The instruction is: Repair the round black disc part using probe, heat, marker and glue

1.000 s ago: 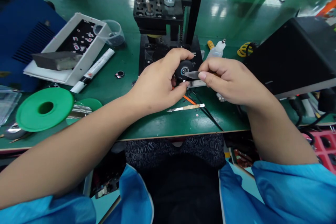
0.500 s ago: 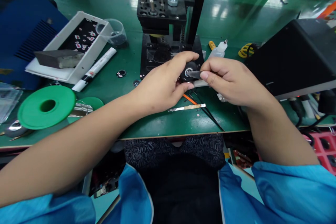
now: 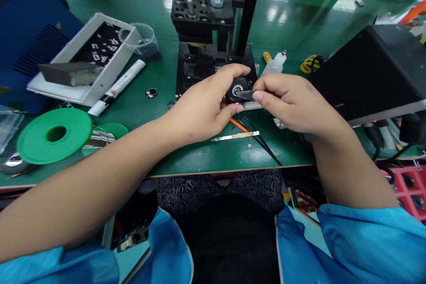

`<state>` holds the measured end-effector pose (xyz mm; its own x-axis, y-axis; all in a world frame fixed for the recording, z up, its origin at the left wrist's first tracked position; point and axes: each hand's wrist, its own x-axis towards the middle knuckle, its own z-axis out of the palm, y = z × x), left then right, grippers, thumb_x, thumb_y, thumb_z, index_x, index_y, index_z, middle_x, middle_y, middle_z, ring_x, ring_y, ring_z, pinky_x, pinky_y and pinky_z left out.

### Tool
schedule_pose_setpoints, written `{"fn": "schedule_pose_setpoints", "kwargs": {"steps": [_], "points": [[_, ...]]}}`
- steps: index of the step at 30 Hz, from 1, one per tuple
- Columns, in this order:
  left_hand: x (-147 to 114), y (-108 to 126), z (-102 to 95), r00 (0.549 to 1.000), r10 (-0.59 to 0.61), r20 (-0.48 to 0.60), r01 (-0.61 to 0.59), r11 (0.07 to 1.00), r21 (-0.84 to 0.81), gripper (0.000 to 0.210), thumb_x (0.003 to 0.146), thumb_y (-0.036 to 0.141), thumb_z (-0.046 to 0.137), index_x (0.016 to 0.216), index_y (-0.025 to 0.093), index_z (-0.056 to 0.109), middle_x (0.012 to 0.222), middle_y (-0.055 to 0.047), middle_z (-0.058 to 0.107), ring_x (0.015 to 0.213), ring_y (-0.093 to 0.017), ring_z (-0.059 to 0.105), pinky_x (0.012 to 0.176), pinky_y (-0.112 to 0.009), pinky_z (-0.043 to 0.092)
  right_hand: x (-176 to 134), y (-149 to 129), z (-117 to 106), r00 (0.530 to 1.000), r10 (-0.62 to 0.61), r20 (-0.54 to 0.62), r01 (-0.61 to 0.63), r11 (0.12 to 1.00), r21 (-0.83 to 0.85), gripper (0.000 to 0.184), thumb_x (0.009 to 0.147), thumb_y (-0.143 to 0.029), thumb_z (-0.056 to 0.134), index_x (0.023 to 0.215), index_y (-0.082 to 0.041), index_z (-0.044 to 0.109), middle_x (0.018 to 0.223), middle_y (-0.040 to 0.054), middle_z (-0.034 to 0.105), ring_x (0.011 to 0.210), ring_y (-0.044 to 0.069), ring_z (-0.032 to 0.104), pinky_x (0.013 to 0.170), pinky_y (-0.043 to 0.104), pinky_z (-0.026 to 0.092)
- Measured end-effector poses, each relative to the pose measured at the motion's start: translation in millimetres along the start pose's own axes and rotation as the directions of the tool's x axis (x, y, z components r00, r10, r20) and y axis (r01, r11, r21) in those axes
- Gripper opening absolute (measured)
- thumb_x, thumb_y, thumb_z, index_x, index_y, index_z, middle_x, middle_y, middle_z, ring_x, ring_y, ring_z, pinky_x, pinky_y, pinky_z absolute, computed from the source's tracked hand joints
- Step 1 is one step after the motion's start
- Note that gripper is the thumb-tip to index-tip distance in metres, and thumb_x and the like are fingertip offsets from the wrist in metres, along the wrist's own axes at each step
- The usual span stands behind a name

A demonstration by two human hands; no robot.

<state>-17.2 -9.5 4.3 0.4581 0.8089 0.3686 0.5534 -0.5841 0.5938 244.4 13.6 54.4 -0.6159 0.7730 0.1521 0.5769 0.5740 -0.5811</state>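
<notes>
In front of the black press, my left hand grips a small round black part with a silvery ring at its centre. The thumb and fingers hold it around the edge, its ringed face turned up. From the right, my right hand pinches a thin grey pointed blade. Its tip reaches the ring in the middle of the round part. The handle end is hidden inside the fingers. Below the hands a narrow metal strip with a brown middle lies on the green bench, across black tweezers.
The black press stands straight ahead. To the left are a white tray, a marker, a clear cup and a green solder spool. On the right, a black box stands beyond a squeeze bottle.
The view has shifted slightly, so everything sits a little further left. Both hands keep their grips, and the blade tip stays at the ring; the ring's centre shows more detail now.
</notes>
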Motion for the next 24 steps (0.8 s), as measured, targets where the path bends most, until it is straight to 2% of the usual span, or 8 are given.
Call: {"fn": "schedule_pose_setpoints", "kwargs": {"steps": [5, 11, 19, 24], "points": [[2.0, 1.9, -0.6, 1.0, 0.019, 0.023, -0.019, 0.999, 0.026, 0.068, 0.104, 0.02, 0.073, 0.17, 0.025, 0.056, 0.17, -0.012, 0.069, 0.142, -0.036, 0.08, 0.124, -0.055, 0.067, -0.4, -0.3, -1.7, 0.999, -0.015, 0.033, 0.015, 1.0, -0.012, 0.031, 0.119, -0.039, 0.065, 0.094, -0.022, 0.067, 0.09, 0.0008, 0.069, 0.084, 0.018, 0.06, 0.079, 0.035, 0.049], [3.2, 3.3, -1.6, 0.999, 0.022, 0.044, -0.025, 0.998, 0.063, 0.071, 0.104, 0.016, 0.077, 0.171, 0.026, 0.054, 0.173, -0.012, 0.068, 0.157, -0.037, 0.072, 0.133, -0.055, 0.061, 0.8, 4.1, -0.4, 0.998, -0.025, 0.056, 0.025, 1.0, 0.0, 0.031, 0.118, -0.039, 0.064, 0.091, -0.024, 0.064, 0.088, -0.0003, 0.066, 0.084, 0.018, 0.058, 0.081, 0.037, 0.05], [3.4, 4.6, -2.7, 0.999, 0.009, 0.047, -0.013, 0.995, 0.1, 0.072, 0.104, 0.015, 0.075, 0.172, 0.026, 0.054, 0.172, -0.013, 0.069, 0.157, -0.039, 0.072, 0.132, -0.06, 0.061, 1.3, 1.5, 0.9, 0.998, 0.013, 0.061, -0.012, 1.0, -0.005, 0.024, 0.117, -0.03, 0.066, 0.093, -0.023, 0.066, 0.09, -0.0005, 0.068, 0.086, 0.018, 0.059, 0.087, 0.038, 0.05], [3.3, 4.4, -1.6, 1.0, 0.013, 0.025, -0.015, 0.995, 0.095, 0.069, 0.105, 0.018, 0.073, 0.171, 0.023, 0.054, 0.169, -0.014, 0.071, 0.153, -0.038, 0.074, 0.129, -0.059, 0.063, 1.6, 1.1, 4.2, 1.0, 0.009, 0.02, -0.008, 1.0, -0.024, 0.023, 0.117, -0.033, 0.065, 0.096, -0.024, 0.066, 0.089, -0.0003, 0.067, 0.085, 0.019, 0.059, 0.087, 0.039, 0.051]]}}
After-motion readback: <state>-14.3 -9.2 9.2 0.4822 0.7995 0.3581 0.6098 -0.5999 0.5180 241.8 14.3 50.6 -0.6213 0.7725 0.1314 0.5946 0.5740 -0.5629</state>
